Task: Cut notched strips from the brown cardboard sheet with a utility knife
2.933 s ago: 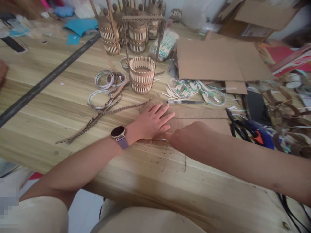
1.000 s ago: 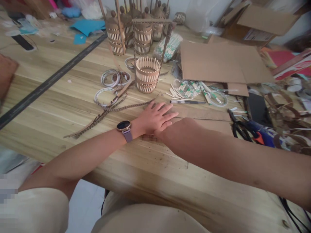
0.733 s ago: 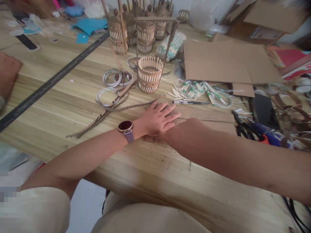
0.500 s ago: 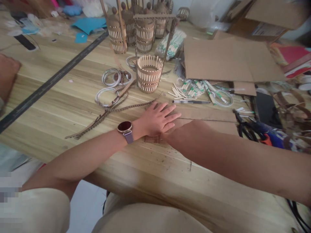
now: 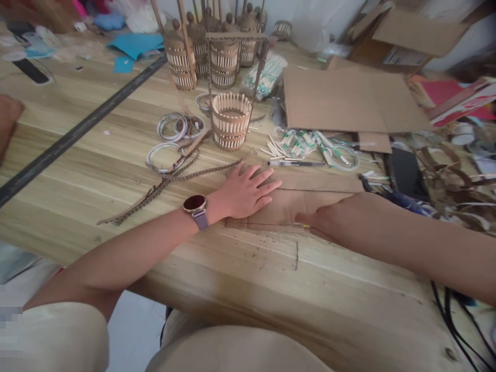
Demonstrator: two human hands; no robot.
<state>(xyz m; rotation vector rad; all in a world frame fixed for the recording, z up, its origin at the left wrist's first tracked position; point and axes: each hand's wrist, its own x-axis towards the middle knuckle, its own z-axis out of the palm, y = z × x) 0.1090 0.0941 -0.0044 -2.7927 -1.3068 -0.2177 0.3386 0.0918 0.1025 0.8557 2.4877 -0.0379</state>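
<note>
My left hand (image 5: 250,191) lies flat with fingers spread on a piece of brown cardboard (image 5: 289,204), pressing against its left part. Dark lines run along the cardboard near its far and near edges. At the near edge my right hand (image 5: 337,214) is closed, the index finger pointing left along the line. A small yellow bit shows under its fingers; the rest of what it grips is hidden. Beyond the cardboard lie a pen (image 5: 296,163) and loose wooden sticks (image 5: 275,147). A small basket of sticks and cardboard bands (image 5: 231,121) with a tall handle stands behind.
Corrugated strips (image 5: 155,191) and tape rolls (image 5: 166,157) lie to the left. Several finished lantern-like baskets (image 5: 180,64) stand at the back. A large cardboard sheet (image 5: 341,101), a dark phone-like slab (image 5: 406,168) and scraps (image 5: 457,175) fill the right. Another person's hand (image 5: 8,116) rests at far left.
My right hand has moved right along the cardboard's near edge, away from my left hand, uncovering more cardboard. My left hand stays pressed in place. The view has shifted slightly.
</note>
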